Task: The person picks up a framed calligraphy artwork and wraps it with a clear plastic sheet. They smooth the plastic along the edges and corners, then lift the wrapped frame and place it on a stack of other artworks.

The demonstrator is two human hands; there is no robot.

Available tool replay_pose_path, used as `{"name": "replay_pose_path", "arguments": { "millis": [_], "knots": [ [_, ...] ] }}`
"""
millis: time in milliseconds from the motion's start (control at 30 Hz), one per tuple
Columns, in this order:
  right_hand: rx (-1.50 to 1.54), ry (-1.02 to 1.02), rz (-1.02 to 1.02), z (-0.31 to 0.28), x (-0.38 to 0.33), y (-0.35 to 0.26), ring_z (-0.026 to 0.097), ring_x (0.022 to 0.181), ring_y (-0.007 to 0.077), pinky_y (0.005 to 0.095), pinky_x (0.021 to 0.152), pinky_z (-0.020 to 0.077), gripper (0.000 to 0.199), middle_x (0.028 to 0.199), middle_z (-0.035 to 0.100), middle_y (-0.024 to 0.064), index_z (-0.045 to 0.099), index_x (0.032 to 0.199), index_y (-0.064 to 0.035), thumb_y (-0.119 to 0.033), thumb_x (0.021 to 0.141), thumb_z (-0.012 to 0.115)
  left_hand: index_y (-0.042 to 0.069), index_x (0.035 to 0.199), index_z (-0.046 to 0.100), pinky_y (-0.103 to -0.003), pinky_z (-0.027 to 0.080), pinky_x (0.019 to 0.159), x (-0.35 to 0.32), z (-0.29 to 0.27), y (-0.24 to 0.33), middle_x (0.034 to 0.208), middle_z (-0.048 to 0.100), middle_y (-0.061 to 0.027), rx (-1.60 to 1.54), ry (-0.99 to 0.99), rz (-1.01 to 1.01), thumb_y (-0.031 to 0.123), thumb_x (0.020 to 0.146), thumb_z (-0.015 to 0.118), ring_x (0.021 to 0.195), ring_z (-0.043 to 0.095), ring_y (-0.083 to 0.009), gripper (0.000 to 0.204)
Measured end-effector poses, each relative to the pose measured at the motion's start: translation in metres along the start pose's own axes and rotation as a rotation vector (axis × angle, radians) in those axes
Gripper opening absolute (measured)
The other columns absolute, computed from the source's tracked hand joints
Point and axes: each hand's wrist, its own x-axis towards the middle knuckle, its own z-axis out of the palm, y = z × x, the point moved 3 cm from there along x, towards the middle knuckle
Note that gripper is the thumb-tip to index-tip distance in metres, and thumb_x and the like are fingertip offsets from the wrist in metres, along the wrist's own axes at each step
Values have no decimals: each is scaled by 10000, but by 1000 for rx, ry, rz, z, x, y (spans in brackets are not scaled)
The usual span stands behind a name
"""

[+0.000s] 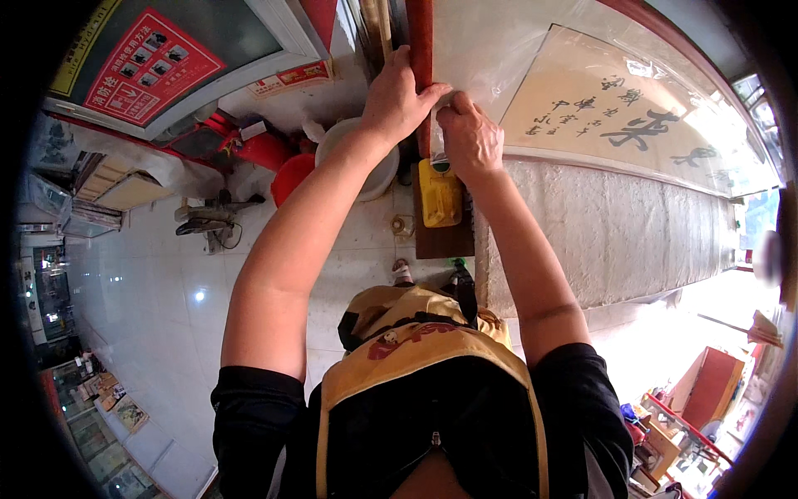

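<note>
My left hand (401,101) is at a red wooden edge strip (421,29), its thumb reaching across the strip and its fingers along the left side. Close by on the right, my right hand (474,140) is closed, with thumb and fingers pinched together at the border of a clear, shiny film. Whatever lies between those fingertips is hidden. Beyond and to the right, a beige sheet with black brush calligraphy (582,100) lies flat on a pale board. A yellow plastic case (440,195) rests on a brown wooden stand (432,243) just below my right wrist.
Left of the stand are a white bucket (378,176), a red basin (291,176) and a red cylinder (259,150). A dark tool with a cord (212,223) sits on the tiled floor. A long table with a wrinkled pale cover (615,229) extends right.
</note>
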Motion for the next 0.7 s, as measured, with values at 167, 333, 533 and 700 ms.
{"name": "replay_pose_path", "arguments": {
  "millis": [167,333,533,700],
  "knots": [
    [1,-56,-58,0,0,8,670,954,250,405,715,577,116,1016,598,29,699,909,-153,-100,841,621,-16,1192,534,-469,543,848,2,-2,3,1098,605,-245,39,26,42,298,826,805,986,640,-434,552],
    [-11,-23,-76,-1,-8,-2,667,955,253,396,731,578,162,1013,625,33,654,1005,-144,-107,859,596,-15,1191,531,-469,538,859,1,-3,3,1110,600,-250,14,20,28,299,829,802,998,636,-435,550],
    [40,-139,49,3,-12,-2,657,999,289,428,810,558,185,1018,641,87,558,1059,-99,-100,880,608,-15,1189,532,-467,537,861,0,1,-2,1112,603,-253,16,48,44,296,825,804,1000,638,-436,551],
    [104,-54,130,8,-13,-10,637,1002,328,438,872,528,276,1013,634,116,579,1098,-83,-95,845,688,4,1174,538,-468,539,852,1,0,1,1089,615,-238,17,28,46,299,826,802,995,640,-437,527]
  ]
}}
